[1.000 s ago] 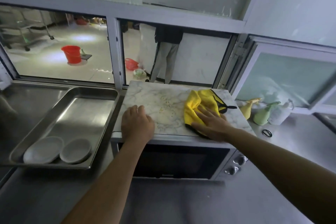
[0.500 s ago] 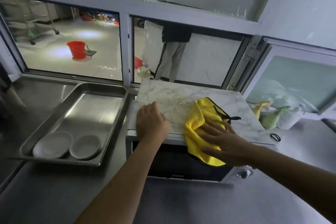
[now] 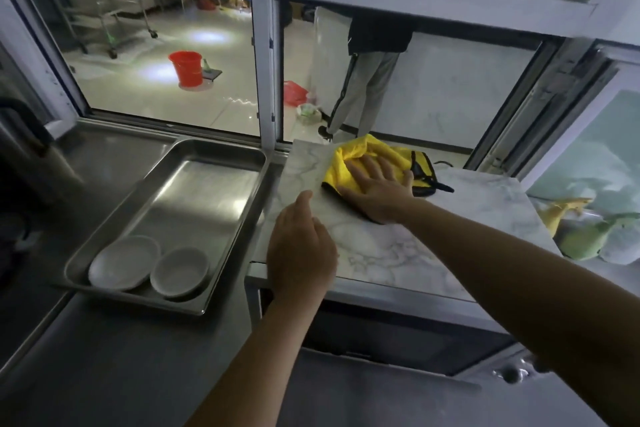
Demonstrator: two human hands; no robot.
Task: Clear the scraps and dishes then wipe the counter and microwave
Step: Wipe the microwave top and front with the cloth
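Head view: the right hand point(image 3: 375, 189) presses the yellow microfibre cloth point(image 3: 360, 158) flat, fingers straight, at the far left of the marble-patterned microwave top point(image 3: 398, 246). The left hand point(image 3: 301, 253) rests on its near edge, fingers relaxed. A hard sweep could push scraps off behind the microwave.

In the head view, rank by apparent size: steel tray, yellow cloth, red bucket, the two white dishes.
1. steel tray
2. yellow cloth
3. the two white dishes, near alike
4. red bucket, far off, so only looks smallest
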